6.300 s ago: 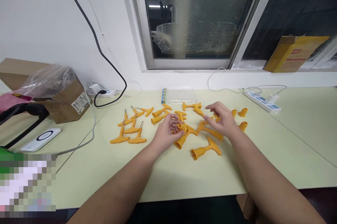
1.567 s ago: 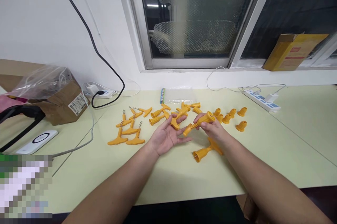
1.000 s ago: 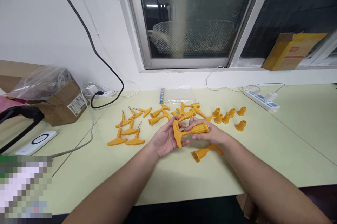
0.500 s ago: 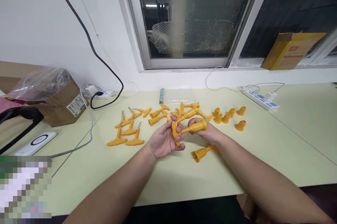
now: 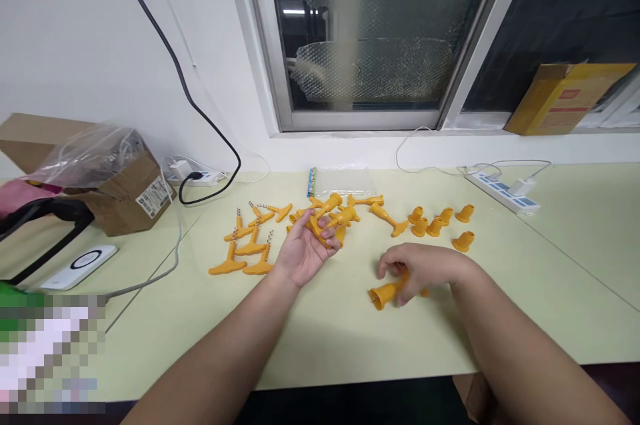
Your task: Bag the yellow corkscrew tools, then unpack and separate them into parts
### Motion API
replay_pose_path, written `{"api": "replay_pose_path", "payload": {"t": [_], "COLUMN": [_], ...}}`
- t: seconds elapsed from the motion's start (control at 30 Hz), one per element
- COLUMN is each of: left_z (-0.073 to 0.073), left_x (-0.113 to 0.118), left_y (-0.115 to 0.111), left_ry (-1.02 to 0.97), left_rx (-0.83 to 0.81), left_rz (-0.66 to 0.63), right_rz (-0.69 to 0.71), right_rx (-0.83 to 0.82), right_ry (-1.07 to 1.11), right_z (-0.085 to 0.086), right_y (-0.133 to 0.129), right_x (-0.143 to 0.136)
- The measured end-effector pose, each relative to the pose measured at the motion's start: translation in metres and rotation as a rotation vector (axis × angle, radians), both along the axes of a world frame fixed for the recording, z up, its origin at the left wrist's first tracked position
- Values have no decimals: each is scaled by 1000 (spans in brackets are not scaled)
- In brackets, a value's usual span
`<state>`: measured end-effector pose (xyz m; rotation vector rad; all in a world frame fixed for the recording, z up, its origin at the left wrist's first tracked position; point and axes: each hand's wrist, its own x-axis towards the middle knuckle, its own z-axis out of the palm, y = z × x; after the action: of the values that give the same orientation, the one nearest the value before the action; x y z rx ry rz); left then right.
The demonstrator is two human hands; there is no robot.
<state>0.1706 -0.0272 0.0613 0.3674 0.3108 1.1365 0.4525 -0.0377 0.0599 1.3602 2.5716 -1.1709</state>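
My left hand (image 5: 304, 250) is raised palm up over the table and holds an orange plastic corkscrew with a bell-shaped cover (image 5: 324, 213), its bell end pointing up and away. My right hand (image 5: 424, 268) is down on the pale green table (image 5: 325, 338), fingers curled over the handle end of another orange covered corkscrew (image 5: 384, 294) that lies on the table; its handle is hidden under the hand. Behind my left hand lies a pile of like covered corkscrews (image 5: 350, 210).
Bare orange T-handles with metal screws (image 5: 246, 246) lie to the left, several loose orange covers (image 5: 440, 222) to the right. A clear bag (image 5: 343, 180) and power strips (image 5: 503, 186) sit by the wall. A cardboard box (image 5: 125, 190) and white charger pad (image 5: 80, 262) stand far left.
My right hand let go of the corkscrew both hands held and dropped to the one lying on the table. My left hand kept that corkscrew and moved it back toward the pile.
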Motion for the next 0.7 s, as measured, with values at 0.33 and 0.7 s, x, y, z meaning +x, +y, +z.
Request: {"api": "replay_pose_path", "payload": {"t": [0.33,0.7], "left_z": [-4,-4], "left_x": [2,2], "left_y": [-1,-9], "left_ry": [98,3], "left_rx": [71,113], "left_rz": [39,-156], "right_rz": [6,-145], "right_rx": [77,57], "right_ry": [424,880], "right_z": [10,-4], "right_y": [-6,10], "right_x": [-23,-17]}}
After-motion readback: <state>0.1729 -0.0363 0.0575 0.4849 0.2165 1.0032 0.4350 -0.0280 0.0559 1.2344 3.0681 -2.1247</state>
